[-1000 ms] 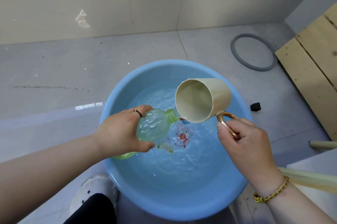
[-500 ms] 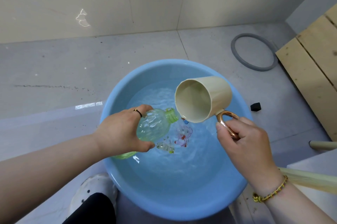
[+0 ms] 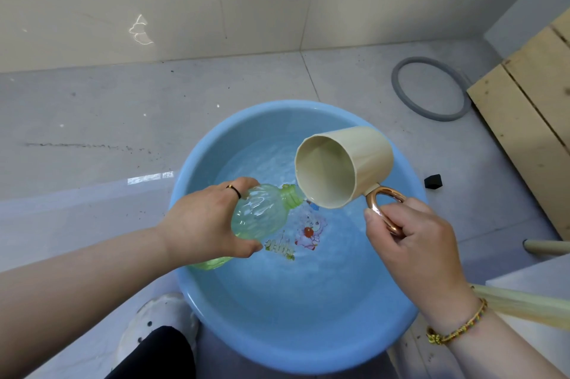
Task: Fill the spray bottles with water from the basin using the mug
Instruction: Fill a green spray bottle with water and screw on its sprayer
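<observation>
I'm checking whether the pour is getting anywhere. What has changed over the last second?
Nothing has visibly moved. The left hand keeps its grip on the tilted green bottle, whose neck sits under the lip of the mug. The right hand still holds the mug by its handle, tipped over the basin. Only the ripples on the water differ.

Tipped cream mug [image 3: 345, 168] meets green bottle [image 3: 262, 213] over basin [image 3: 216, 144].

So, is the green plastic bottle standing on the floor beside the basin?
No, the left hand holds the green plastic bottle tilted over the round blue plastic basin.
</observation>
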A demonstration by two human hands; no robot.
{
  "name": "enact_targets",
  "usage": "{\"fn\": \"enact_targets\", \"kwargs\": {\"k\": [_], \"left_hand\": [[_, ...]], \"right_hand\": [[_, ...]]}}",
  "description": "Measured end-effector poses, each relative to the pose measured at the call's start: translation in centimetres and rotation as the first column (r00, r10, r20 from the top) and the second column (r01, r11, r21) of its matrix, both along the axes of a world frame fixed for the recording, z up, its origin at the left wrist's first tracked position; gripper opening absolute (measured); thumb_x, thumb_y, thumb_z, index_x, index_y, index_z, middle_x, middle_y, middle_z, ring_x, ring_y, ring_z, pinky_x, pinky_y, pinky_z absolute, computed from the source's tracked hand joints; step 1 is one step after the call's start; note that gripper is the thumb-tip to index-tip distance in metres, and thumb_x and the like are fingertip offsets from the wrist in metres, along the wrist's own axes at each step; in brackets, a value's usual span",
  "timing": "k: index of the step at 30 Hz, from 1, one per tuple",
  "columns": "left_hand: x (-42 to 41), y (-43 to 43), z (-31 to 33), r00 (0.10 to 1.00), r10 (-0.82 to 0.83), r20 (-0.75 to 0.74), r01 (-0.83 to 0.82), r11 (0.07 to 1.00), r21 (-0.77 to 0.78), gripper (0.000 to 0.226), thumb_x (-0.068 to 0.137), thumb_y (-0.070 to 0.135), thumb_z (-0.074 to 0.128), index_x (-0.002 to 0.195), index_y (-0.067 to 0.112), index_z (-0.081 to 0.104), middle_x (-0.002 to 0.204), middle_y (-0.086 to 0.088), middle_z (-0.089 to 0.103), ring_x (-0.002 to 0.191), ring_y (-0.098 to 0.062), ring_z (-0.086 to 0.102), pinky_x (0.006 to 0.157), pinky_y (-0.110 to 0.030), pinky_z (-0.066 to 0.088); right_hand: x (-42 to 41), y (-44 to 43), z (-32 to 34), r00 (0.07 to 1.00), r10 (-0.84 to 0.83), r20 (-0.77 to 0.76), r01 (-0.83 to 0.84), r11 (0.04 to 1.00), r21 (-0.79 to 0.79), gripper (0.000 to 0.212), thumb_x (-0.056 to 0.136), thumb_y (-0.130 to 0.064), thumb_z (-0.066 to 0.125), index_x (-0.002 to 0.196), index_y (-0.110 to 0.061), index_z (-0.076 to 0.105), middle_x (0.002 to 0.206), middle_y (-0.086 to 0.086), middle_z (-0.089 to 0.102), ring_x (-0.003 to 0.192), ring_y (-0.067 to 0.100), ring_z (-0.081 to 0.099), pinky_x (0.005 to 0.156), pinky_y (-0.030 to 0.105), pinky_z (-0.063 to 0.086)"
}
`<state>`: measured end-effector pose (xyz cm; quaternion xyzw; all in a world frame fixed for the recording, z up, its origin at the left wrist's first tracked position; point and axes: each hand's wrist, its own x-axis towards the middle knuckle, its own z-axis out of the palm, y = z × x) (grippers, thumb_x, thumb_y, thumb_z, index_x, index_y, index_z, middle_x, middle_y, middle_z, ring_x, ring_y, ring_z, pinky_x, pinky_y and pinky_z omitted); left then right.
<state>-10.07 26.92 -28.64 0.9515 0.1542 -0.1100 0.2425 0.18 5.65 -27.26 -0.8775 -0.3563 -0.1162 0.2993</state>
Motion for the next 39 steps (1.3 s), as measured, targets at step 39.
{"fn": "enact_targets", "kwargs": {"k": [39], "left_hand": [[-0.17, -0.01, 0.36, 1.000, -0.008, -0.007, 0.008, 1.000, -0.014, 0.080, 0.068, 0.048, 0.068, 0.134, 0.032, 0.025, 0.124, 0.012, 0.050, 0.111, -0.012, 0.049, 0.084, -0.023, 0.041]], "right_hand": [[0.11, 0.16, -0.20, 0.973, 0.033, 0.228, -0.034, 0.999, 0.000, 0.041, 0.079, -0.019, 0.049, 0.042, -0.004, 0.041, 0.038, 0.006, 0.036, 0.058, 0.020, 0.030, 0.053, 0.025, 0.023]]}}
